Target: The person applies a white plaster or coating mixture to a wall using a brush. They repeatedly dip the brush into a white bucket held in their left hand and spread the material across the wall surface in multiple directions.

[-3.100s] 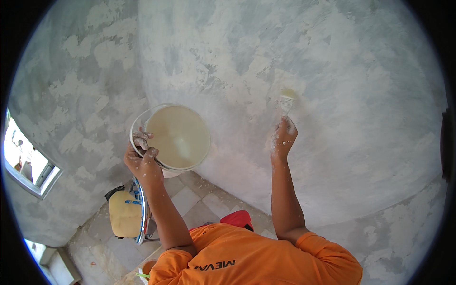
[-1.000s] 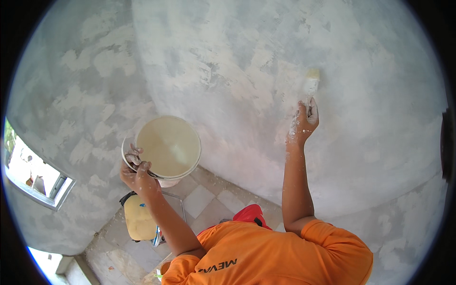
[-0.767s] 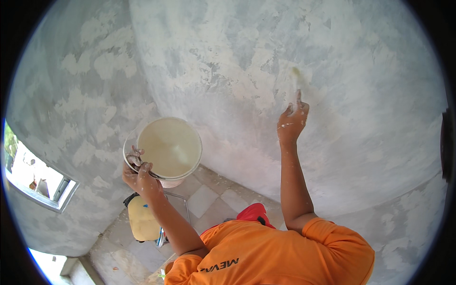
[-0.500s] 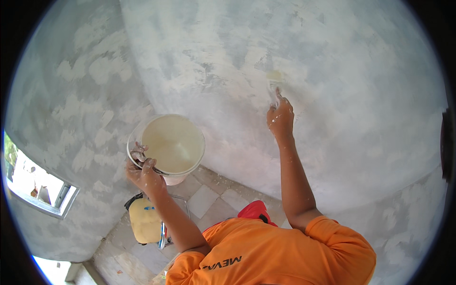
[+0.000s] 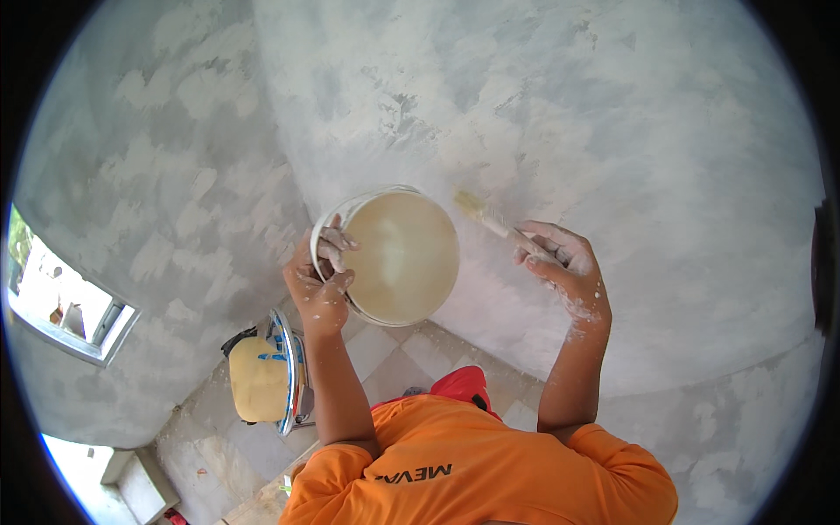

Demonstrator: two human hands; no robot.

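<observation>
My left hand (image 5: 325, 276) grips the left rim of a white bucket (image 5: 398, 254), thumb outside and fingers curled over the edge. Pale cream liquid covers the inside of the bucket, and its mouth faces up toward me. In my right hand (image 5: 569, 267) is a paintbrush (image 5: 494, 223), held by its handle with the pale yellow bristles pointing up and left. The bristles are a little to the right of the bucket's rim and apart from it. White splashes dot both hands and forearms.
A patchy grey and white wall (image 5: 665, 175) rises ahead and meets a second wall (image 5: 184, 175) at a corner on the left. Beside my left forearm stands a yellow-topped object (image 5: 260, 379) on the tiled floor (image 5: 385, 363). A window opening (image 5: 70, 297) is at far left.
My right hand has drawn the brush back from the wall, lower and nearer the bucket. My left hand has shifted the bucket right, toward the brush.
</observation>
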